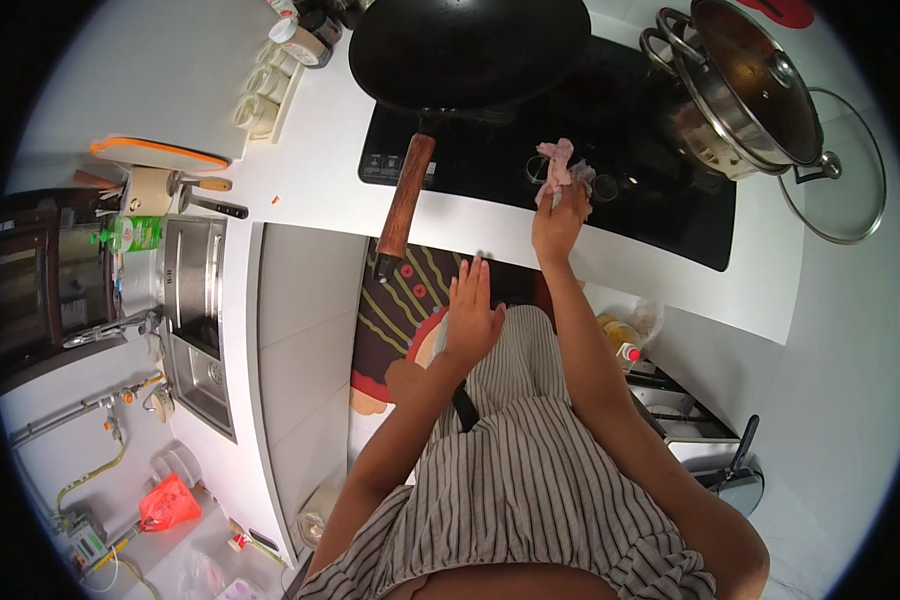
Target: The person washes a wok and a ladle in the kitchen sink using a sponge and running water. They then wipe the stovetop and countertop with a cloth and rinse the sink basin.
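Note:
My right hand (559, 225) presses a crumpled pink cloth (557, 161) onto the black glass cooktop (480, 161), near its front edge. Greyish material shows beside the cloth under my fingers; I cannot tell if it is part of it. My left hand (474, 311) is held before my body with fingers extended and holds nothing. It is below the counter's front edge in the picture, to the right of the wooden handle (407, 199) of a black wok (469, 52). The wok stands at the cooktop's back left, its handle reaching past the counter edge.
Stacked steel pots (720, 112) and a glass lid (862, 217) are at the right. Spice jars (298, 43), a knife block (148, 191) and a steel sink (199, 300) lie left. An oil bottle (621, 337) stands low, right of my right forearm.

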Demonstrator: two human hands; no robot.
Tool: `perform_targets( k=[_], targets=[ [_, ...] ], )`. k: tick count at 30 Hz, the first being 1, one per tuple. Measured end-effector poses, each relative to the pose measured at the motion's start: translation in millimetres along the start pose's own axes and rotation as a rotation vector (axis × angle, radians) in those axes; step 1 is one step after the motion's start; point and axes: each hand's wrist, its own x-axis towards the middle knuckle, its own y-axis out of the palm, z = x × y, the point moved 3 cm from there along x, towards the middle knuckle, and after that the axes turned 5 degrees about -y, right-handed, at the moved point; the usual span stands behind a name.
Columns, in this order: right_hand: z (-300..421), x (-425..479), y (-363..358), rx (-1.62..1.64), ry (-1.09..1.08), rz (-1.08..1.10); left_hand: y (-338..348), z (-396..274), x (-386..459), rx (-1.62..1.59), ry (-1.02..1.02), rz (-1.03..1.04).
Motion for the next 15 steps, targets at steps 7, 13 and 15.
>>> perform_targets(
  k=[7, 13, 15],
  targets=[
    [35, -41, -1, -0.122, -0.208, 0.037, -12, 32, 29, 0.232, -0.007, 0.036],
    [36, 20, -28, 0.028, -0.005, -0.195, -24, 56, 33, 0.192, 0.072, 0.101],
    [33, 63, -37, -0.184, -0.104, -0.247, -33, 64, 32, 0.16, 0.118, 0.1]
  ],
)
